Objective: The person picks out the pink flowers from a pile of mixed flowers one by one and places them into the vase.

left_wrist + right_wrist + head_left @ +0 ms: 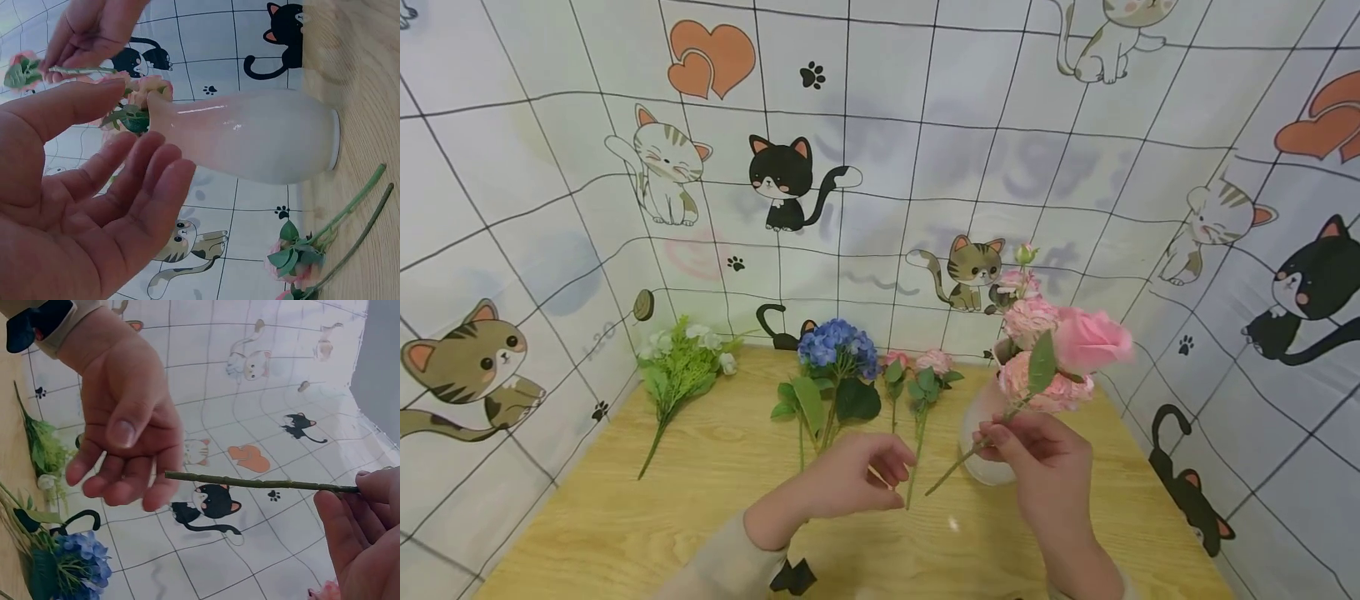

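My right hand pinches the green stem of a pink rose between thumb and fingers. The rose slants up to the right, its bare stem end pointing down to the left. Behind it stands a white-and-pink vase, with paler pink flowers at its mouth. My left hand is held to the left of that stem end, palm turned toward it, fingers loosely bent and nothing between them. In the head view the right hand and the rose partly cover the vase.
On the wooden table lie white flowers with greenery at the left and blue hydrangeas in the middle. Pink roses with long stems lie between the hydrangeas and the vase. A cat-print cloth hangs around the back and sides.
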The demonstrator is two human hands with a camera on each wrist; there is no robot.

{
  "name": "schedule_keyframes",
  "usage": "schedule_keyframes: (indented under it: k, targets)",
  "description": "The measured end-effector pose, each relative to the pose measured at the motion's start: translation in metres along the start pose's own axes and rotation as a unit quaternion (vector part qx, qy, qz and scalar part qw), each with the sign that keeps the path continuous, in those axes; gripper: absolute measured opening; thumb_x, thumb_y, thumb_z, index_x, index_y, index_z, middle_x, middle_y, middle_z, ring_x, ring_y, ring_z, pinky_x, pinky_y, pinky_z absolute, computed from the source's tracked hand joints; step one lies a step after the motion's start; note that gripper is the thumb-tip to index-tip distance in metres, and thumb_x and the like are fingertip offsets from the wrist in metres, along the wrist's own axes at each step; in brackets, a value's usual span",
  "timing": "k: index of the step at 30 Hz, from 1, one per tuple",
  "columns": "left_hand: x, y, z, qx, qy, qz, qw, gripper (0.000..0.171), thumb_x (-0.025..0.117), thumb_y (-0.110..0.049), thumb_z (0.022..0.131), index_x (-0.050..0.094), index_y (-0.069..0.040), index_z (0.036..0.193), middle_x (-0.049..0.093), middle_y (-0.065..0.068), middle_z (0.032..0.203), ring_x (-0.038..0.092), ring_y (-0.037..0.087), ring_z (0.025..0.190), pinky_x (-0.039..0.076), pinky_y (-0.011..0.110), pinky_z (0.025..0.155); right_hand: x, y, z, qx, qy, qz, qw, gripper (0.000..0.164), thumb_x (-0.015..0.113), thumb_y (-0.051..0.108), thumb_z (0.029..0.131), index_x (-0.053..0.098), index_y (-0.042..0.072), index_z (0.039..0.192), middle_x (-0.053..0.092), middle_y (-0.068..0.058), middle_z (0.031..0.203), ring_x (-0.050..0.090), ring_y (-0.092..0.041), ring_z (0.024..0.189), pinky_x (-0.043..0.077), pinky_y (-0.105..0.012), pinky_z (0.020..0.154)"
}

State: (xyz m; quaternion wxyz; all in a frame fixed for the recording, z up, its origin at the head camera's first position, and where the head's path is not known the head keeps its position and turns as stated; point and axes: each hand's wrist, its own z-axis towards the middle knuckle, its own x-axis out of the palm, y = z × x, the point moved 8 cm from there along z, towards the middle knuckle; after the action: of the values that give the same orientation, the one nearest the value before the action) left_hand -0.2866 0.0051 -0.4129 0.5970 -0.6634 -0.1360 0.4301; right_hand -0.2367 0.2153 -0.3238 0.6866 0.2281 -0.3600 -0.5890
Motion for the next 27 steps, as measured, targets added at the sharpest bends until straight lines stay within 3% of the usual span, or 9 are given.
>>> schedule_keyframes:
  k: [5, 9, 15, 18, 21, 27]
  targets:
    - [-0.001, 0.006, 0.012, -0.017, -0.023, 0.037, 0.9989, 0.038, 0.085, -0.017, 0.090, 0.071, -0.018, 0.125, 0.071, -0.004, 0.109, 0.069, 0.008, 0.099, 0.060, 0.022, 0.085, -0.027, 0.026, 0.008, -0.070, -0.051, 0.044, 0.995, 0.022, 0.056, -0.030, 0.092, 0.071, -0.015, 0.096, 0.081, -0.013, 0.088, 0.081, -0.019, 0.077, 0.064, -0.031, 0.064]
    - [0.007, 0.011, 0.030, -0.037, -0.039, 0.078, 0.9955, 0.049, 0.086, -0.030, 0.090, 0.067, -0.020, 0.134, 0.071, -0.002, 0.124, 0.067, 0.015, 0.114, 0.059, 0.027, 0.090, -0.052, 0.044, 0.013, -0.117, -0.093, 0.081, 0.985, 0.016, 0.053, -0.033, 0.091, 0.066, -0.024, 0.096, 0.080, -0.020, 0.089, 0.081, -0.024, 0.079, 0.065, -0.033, 0.066]
    - [0.031, 0.016, 0.080, -0.051, -0.074, 0.172, 0.9810, 0.087, 0.082, -0.047, 0.092, 0.042, -0.015, 0.162, 0.053, 0.007, 0.161, 0.054, 0.029, 0.146, 0.052, 0.048, 0.113, -0.086, 0.068, 0.019, -0.176, -0.154, 0.110, 0.966, 0.015, 0.051, -0.034, 0.090, 0.063, -0.028, 0.097, 0.077, -0.025, 0.089, 0.079, -0.032, 0.077, 0.065, -0.036, 0.067]
    - [0.046, 0.020, 0.111, -0.051, -0.124, 0.160, 0.9780, 0.103, 0.083, -0.051, 0.089, 0.029, -0.013, 0.168, 0.043, 0.010, 0.168, 0.048, 0.031, 0.151, 0.047, 0.053, 0.118, -0.099, 0.078, 0.022, -0.203, -0.178, 0.128, 0.954, 0.015, 0.050, -0.035, 0.090, 0.061, -0.031, 0.098, 0.076, -0.028, 0.087, 0.078, -0.034, 0.072, 0.066, -0.037, 0.066]
    - [0.058, 0.020, 0.134, -0.044, -0.185, 0.119, 0.9745, 0.113, 0.088, -0.052, 0.083, 0.025, -0.013, 0.169, 0.046, 0.010, 0.166, 0.049, 0.030, 0.150, 0.047, 0.053, 0.117, -0.105, 0.084, 0.024, -0.219, -0.195, 0.133, 0.947, 0.013, 0.051, -0.036, 0.089, 0.060, -0.032, 0.098, 0.076, -0.029, 0.085, 0.077, -0.035, 0.069, 0.065, -0.037, 0.064]
    - [0.080, 0.023, 0.155, -0.048, -0.284, 0.076, 0.9547, 0.128, 0.095, -0.054, 0.073, 0.021, -0.012, 0.169, 0.047, 0.013, 0.163, 0.050, 0.032, 0.146, 0.049, 0.053, 0.114, -0.106, 0.085, 0.023, -0.227, -0.209, 0.140, 0.941, 0.014, 0.049, -0.038, 0.087, 0.059, -0.033, 0.096, 0.075, -0.030, 0.082, 0.076, -0.036, 0.066, 0.065, -0.038, 0.062]
